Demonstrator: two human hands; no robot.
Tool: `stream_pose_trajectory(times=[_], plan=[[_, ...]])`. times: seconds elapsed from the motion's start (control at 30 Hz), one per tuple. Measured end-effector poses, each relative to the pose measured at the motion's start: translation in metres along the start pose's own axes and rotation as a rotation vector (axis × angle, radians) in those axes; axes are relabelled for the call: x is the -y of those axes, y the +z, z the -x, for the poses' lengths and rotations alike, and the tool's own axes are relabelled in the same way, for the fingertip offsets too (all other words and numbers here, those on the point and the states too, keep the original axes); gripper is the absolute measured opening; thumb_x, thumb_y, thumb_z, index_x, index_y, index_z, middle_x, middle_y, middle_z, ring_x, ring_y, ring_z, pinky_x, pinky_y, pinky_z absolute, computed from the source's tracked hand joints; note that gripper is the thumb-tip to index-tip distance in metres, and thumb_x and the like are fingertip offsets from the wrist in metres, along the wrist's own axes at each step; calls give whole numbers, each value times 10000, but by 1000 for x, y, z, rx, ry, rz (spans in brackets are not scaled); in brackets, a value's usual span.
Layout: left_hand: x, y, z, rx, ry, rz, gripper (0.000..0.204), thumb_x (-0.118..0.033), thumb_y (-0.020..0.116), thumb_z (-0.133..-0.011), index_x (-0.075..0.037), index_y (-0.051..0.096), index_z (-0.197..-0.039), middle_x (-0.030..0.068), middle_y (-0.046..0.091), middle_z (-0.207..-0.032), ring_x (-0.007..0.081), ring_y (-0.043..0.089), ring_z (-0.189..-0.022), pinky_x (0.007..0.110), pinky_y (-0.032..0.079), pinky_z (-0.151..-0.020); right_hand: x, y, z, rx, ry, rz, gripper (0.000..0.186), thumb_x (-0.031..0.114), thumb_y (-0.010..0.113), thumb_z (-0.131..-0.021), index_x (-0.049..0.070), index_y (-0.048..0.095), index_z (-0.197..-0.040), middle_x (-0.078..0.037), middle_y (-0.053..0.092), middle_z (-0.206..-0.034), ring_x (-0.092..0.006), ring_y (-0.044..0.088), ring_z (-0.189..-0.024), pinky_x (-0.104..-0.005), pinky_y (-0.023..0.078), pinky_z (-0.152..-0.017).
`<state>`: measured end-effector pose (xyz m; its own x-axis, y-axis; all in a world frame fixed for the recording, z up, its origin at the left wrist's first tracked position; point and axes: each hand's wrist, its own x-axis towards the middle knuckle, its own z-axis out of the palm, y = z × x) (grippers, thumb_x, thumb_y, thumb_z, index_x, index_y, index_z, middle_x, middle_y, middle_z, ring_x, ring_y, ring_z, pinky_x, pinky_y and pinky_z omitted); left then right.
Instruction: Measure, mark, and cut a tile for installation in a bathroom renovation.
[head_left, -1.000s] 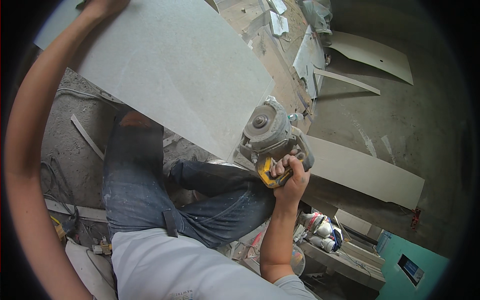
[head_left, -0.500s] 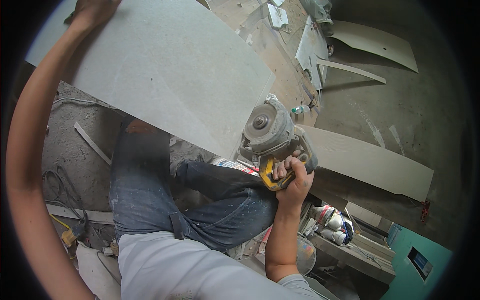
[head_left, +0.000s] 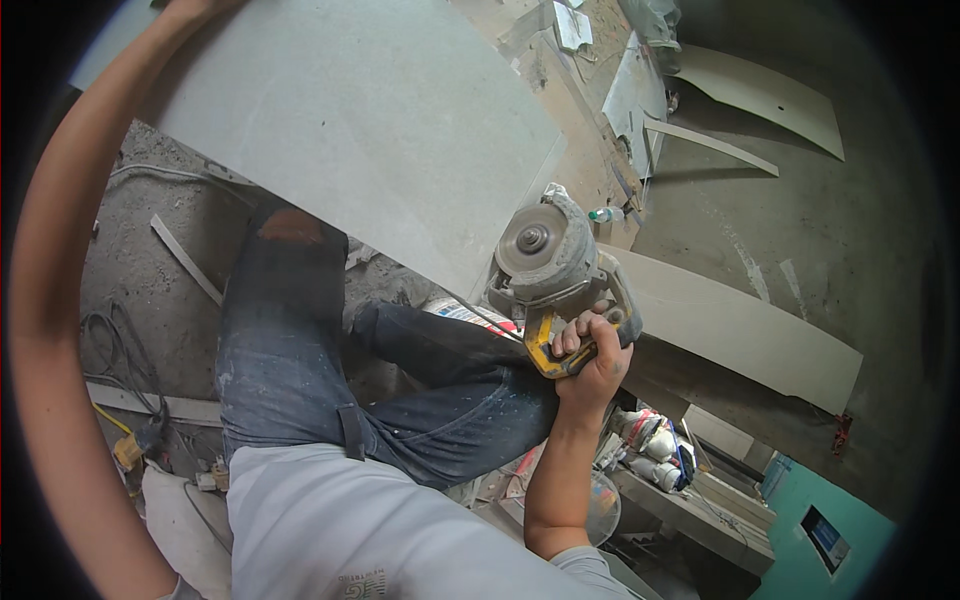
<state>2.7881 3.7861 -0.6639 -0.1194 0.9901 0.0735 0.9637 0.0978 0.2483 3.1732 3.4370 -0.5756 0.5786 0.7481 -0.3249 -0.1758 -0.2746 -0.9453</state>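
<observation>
My right hand (head_left: 594, 350) is wrapped round the yellow and black handle of a dusty handheld circular saw (head_left: 560, 255). Its round blade faces up beside the near right corner of a large pale grey tile slab (head_left: 360, 140). Whether the blade touches the slab's edge, or is turning, I cannot tell. At the top left, my left hand (head_left: 203, 8) reaches over to the slab's far side; the picture's edge cuts off its fingers. Beneath the slab's near edge stands a white, red and blue bucket (head_left: 468, 312), partly hidden, with a dark cord running past it to the saw.
A long pale strip of tile (head_left: 740, 320) lies to the right. Beyond are a cut slab (head_left: 765, 100), a thin offcut (head_left: 715, 148) and a small green-capped bottle (head_left: 604, 214). Cables (head_left: 120, 340) tangle at left; a green panel (head_left: 825, 535) stands at lower right.
The view has shifted slightly, so the slab and surroundings sit a little differently in the picture. My right hand still grips the saw at the slab's corner. Less of my left hand shows.
</observation>
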Motion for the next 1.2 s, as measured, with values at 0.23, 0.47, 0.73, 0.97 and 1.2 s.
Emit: stream_pose_trajectory(times=[0.23,0.47,0.73,0.97,1.2], plan=[[7,10,-4,-31,77,23,225,-138,565,-974,-40,767,-970,219,755,-938,382,745,-911,501,560,-832,0,-1,1,-19,-11,11,216,22,555,-976,-1,531,-1189,-50,534,-784,-150,553,-602,-336,496,-534],[10,9,-7,-32,62,40,238,-150,563,-978,-19,753,-921,215,748,-887,369,742,-847,495,555,-798,1,-1,1,-4,2,12,216,17,548,-977,-5,532,-1191,-56,536,-789,-152,554,-606,-341,499,-544],[8,10,-9,-111,157,24,219,-130,576,-976,-15,749,-907,215,746,-875,350,735,-823,484,545,-785,4,3,3,-7,2,5,223,17,546,-979,-10,528,-1199,-59,539,-798,-153,557,-610,-337,495,-551],[4,8,-13,-31,90,51,233,-169,585,-974,-20,761,-939,234,747,-922,386,735,-868,503,543,-830,5,2,1,-4,12,12,224,23,538,-978,-11,525,-1198,-58,534,-789,-152,547,-603,-337,493,-546],[1,10,-17,-36,79,47,235,-173,587,-975,-18,761,-942,228,750,-921,379,737,-872,503,551,-826,3,2,1,-17,8,34,213,26,539,-979,-7,529,-1189,-60,536,-786,-153,555,-604,-337,493,-544]])
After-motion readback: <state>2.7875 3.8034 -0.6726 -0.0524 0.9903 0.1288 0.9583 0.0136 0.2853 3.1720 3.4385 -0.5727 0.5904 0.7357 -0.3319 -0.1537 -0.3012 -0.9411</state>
